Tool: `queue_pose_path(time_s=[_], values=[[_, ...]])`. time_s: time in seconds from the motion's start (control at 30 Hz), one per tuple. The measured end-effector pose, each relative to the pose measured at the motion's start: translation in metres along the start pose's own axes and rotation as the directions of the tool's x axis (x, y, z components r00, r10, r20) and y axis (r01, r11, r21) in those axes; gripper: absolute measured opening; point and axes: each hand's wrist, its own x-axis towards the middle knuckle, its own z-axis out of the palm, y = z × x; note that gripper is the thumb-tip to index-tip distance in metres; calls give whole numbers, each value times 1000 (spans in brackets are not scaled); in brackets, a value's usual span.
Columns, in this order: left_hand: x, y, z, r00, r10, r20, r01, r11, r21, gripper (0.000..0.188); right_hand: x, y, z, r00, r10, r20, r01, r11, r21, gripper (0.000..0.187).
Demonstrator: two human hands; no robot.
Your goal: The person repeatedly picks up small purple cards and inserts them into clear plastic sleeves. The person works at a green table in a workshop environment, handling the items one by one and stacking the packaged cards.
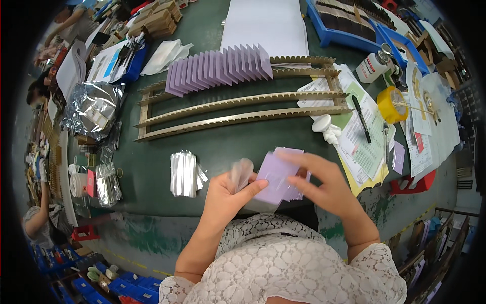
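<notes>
My left hand (224, 196) pinches a lilac square card (275, 180), thumb on its face. A blurred piece of clear plastic film (241, 173) stands up from the same hand, and more clear film shows below the card. My right hand (326, 183) is over the card's right side, fingers apart, the index reaching across its upper edge; slight blur hides whether it touches. Behind the card, a stack of lilac cards (293, 193) is partly hidden by that hand. To the left lies a bundle of shiny clear sleeves (184, 174).
A long notched metal rack (243, 117) holds a row of upright lilac cards (217, 70). On the right are papers (357, 144), a black pen (361, 119), yellow tape (392, 105), a white figurine (326, 127) and a white bottle (372, 67). Silvery plastic bags (95, 109) lie left.
</notes>
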Motion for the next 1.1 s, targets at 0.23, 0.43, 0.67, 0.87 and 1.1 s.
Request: queue_pose_path(time_s=[0.23,0.43,0.67,0.87,1.1], values=[[12,11,16,999,16,-32,-15,999,40,21,-6,8,-4,993,117,-15,-115,989,94,28],[10,17,-27,970,104,-222,-88,993,79,21,-10,28,-15,991,-77,-111,36,943,-332,28],[1,38,-52,968,223,-112,-199,960,196,14,-32,8,-25,967,-70,-245,6,968,-252,23],[24,89,-29,917,350,190,-393,872,293,14,-92,-24,-60,814,-28,-580,-113,972,-205,17],[83,128,35,867,279,413,-434,829,352,21,-166,-14,-119,514,72,-855,-38,997,61,20]])
